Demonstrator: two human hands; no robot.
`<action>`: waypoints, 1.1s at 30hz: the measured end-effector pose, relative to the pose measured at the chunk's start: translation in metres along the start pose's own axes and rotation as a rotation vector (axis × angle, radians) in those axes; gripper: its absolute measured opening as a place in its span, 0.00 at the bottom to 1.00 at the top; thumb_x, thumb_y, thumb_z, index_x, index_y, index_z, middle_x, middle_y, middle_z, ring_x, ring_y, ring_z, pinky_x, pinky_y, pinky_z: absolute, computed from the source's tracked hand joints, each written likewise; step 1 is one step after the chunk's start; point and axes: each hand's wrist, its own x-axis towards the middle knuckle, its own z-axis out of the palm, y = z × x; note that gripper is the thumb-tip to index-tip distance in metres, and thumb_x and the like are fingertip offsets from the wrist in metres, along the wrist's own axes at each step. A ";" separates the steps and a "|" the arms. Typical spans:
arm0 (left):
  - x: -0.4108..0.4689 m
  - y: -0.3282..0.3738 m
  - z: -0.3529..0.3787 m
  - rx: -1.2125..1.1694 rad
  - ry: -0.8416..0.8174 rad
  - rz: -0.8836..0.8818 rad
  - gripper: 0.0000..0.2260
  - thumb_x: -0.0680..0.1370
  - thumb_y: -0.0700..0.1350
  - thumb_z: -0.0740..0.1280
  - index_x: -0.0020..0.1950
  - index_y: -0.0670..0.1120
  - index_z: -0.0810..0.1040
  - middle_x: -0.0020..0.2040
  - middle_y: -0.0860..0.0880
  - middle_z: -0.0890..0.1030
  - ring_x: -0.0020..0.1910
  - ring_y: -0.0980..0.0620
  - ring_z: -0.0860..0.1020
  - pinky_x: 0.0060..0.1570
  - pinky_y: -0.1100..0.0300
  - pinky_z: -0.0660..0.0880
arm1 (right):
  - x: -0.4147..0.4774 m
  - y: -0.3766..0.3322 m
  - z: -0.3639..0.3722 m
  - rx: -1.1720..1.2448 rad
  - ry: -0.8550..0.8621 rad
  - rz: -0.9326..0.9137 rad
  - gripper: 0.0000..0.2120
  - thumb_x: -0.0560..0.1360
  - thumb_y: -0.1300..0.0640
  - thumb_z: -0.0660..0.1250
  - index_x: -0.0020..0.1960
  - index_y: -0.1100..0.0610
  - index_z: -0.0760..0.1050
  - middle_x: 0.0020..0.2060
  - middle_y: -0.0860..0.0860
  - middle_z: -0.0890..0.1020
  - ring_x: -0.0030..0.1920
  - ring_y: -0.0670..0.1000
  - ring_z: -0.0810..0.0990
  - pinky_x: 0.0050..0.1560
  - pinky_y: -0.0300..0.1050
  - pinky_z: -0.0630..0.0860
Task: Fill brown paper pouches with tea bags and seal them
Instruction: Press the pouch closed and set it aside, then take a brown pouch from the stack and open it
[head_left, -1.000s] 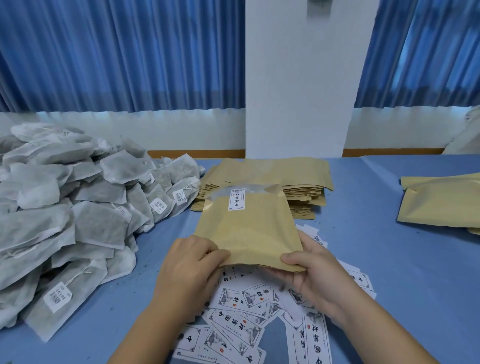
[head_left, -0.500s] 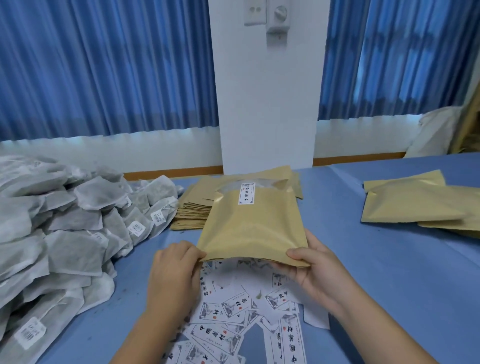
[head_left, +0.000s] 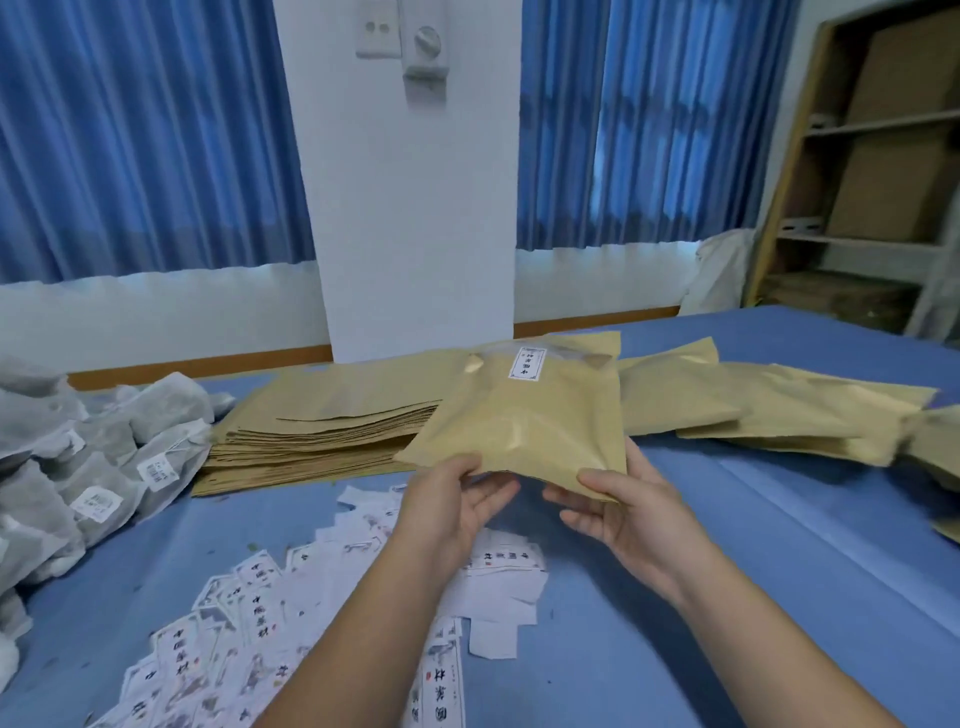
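A bulging brown paper pouch (head_left: 524, 421) with a small white label near its top is lifted above the blue table. My left hand (head_left: 452, 512) pinches its near left corner, thumb on top. My right hand (head_left: 621, 512) pinches the near right corner the same way. A flat stack of empty brown pouches (head_left: 322, 431) lies behind and to the left of it. Grey tea bags (head_left: 88, 467) with white barcode tags are heaped at the far left.
Several filled brown pouches (head_left: 769, 410) lie on the table (head_left: 753, 597) at the right. Loose white printed labels (head_left: 249, 613) are scattered under my forearms. A white pillar, blue curtains and a shelf with boxes (head_left: 883, 171) stand beyond the table.
Both hands have lifted the pouch and carried it to the right, towards the filled pouches. My left hand went from lying on the table to pinching the pouch's corner. The view has swung right.
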 end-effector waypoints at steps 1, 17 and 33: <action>0.005 -0.008 0.013 0.009 -0.015 -0.016 0.09 0.79 0.34 0.61 0.57 0.39 0.75 0.43 0.40 0.83 0.36 0.45 0.84 0.30 0.59 0.79 | -0.002 -0.007 -0.010 -0.020 0.005 -0.002 0.25 0.72 0.67 0.66 0.66 0.50 0.70 0.54 0.57 0.83 0.48 0.61 0.84 0.37 0.45 0.80; 0.067 -0.096 0.225 0.036 -0.388 -0.090 0.17 0.80 0.35 0.63 0.68 0.40 0.68 0.57 0.41 0.79 0.45 0.44 0.84 0.39 0.58 0.82 | -0.001 -0.133 -0.166 0.149 0.362 -0.389 0.27 0.74 0.71 0.65 0.70 0.57 0.63 0.58 0.62 0.79 0.54 0.60 0.82 0.53 0.48 0.80; 0.054 -0.072 0.132 0.143 -0.098 -0.235 0.03 0.79 0.42 0.63 0.50 0.45 0.76 0.43 0.49 0.80 0.34 0.51 0.79 0.32 0.61 0.73 | 0.036 -0.056 -0.133 -0.043 0.640 0.057 0.02 0.76 0.61 0.65 0.45 0.59 0.75 0.35 0.53 0.78 0.31 0.51 0.79 0.31 0.41 0.75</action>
